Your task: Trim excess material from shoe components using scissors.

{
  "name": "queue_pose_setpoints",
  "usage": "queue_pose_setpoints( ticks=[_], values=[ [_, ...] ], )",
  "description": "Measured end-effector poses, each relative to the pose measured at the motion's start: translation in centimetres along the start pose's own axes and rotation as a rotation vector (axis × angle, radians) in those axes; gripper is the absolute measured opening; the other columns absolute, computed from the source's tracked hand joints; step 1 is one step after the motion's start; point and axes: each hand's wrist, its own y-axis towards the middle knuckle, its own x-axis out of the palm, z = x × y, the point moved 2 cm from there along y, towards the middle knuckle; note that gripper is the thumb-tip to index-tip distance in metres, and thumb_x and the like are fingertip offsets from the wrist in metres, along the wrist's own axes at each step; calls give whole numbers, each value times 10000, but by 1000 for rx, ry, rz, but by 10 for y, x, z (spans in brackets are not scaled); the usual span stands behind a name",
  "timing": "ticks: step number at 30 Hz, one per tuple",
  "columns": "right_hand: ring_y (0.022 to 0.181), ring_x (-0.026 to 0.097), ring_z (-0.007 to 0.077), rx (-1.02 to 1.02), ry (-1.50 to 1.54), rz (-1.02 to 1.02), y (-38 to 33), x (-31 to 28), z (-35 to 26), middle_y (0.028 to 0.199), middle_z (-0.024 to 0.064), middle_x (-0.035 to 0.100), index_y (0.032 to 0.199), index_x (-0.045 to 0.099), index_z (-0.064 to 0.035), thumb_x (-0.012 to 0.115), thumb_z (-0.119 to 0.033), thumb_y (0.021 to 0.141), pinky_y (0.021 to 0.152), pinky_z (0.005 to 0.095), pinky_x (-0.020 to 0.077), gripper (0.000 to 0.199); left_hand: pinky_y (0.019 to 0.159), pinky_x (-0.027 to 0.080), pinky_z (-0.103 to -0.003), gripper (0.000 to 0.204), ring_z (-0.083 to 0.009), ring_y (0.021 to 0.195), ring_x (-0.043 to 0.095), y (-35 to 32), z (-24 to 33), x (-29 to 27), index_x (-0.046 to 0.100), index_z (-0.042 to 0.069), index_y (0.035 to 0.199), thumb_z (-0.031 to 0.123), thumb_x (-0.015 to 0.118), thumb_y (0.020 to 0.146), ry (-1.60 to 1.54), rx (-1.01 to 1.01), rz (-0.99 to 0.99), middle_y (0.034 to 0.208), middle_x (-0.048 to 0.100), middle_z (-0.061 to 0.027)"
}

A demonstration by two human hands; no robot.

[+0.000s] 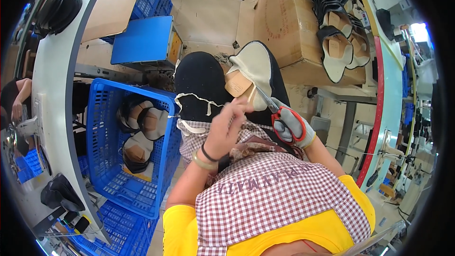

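Logged by me from the pale shoe upper [253,57] on the lap: right hand [296,130], gloved, clenched around red-handled scissors [271,105], blades against its near edge; left hand [227,128], fingers curled there, pinch I cannot tell; apron [265,199], dark lettering, below; carton [279,23], red print, right; blue crate [167,170], rim left; tiled floor [213,9] beyond.

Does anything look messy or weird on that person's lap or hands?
Yes. Curly, thin cream strips lie scattered on the person's black-clothed left leg, like loose scraps. Oddly, only the right hand, holding red-handled metal scissors, wears a grey-and-white glove; the left hand is bare.
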Motion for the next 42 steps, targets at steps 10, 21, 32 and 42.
queue_pose_setpoints(
  ticks=[10,21,32,42],
  values=[
    [463,383,20,54,21,2,1,3,-5,729,-10,530,1464,263,-138,501,-400,958,409,153,312,617,676,463,-425,79,-392,758,560,58,-61,20,568,27,842,70,620,802,692,-85,129,811,553,-182],
    [451,367,15,63,-252,24,15,-6,-25,712,-16,526,1463,270,-133,486,-418,954,401,153,302,622,680,443,-385,66,-346,748,542,53,-69,25,550,0,819,43,601,816,307,-140,136,845,528,-164],
    [470,395,30,22,-246,-35,29,-18,-23,731,-20,529,1442,317,-93,571,-474,895,404,165,292,714,691,441,-360,46,-310,768,540,49,-78,25,543,-17,809,7,583,812,206,-140,48,852,529,-159],
    [495,380,10,-47,-200,36,49,-40,-43,726,-35,523,1462,274,-113,548,-403,938,430,135,304,659,732,466,-418,111,-368,831,568,44,-70,29,537,-18,855,73,598,838,261,-207,75,946,536,-174]
  ],
)
